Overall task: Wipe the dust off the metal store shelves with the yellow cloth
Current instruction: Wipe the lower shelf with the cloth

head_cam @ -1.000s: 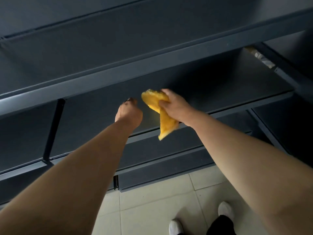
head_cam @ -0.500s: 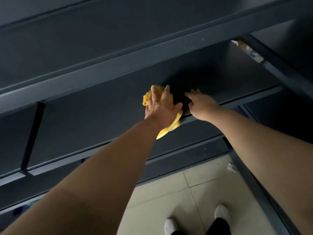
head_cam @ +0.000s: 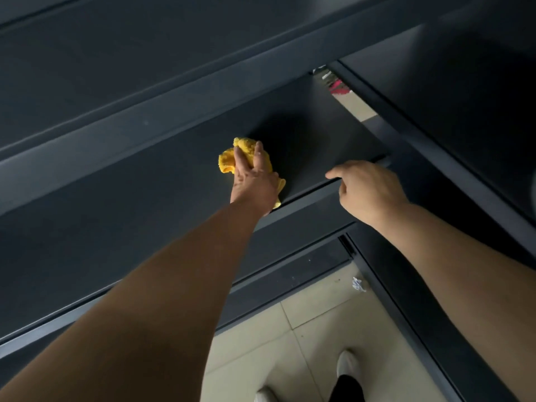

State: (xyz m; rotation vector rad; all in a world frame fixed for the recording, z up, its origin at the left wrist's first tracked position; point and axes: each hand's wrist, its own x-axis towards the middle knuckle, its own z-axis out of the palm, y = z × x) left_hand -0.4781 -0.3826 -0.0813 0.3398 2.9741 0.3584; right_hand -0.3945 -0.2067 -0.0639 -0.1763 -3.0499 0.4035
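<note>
Dark grey metal shelves fill the view. My left hand (head_cam: 253,177) presses the crumpled yellow cloth (head_cam: 227,161) flat on the middle shelf (head_cam: 145,204), fingers spread over it. Part of the cloth sticks out past my fingertips and part hangs by my wrist near the shelf's front edge. My right hand (head_cam: 367,188) rests on that front edge, to the right of the cloth, with fingers loosely curled and nothing in it.
An upper shelf (head_cam: 174,91) overhangs the middle one. A lower shelf (head_cam: 290,256) sits beneath. A dark upright post (head_cam: 435,158) runs down the right side. Pale floor tiles (head_cam: 304,338), a scrap of litter (head_cam: 358,284) and my white shoes (head_cam: 348,365) lie below.
The cloth passed from my right hand to my left hand. My left hand has since pushed it further back onto the middle shelf. My right hand moved right along the front edge.
</note>
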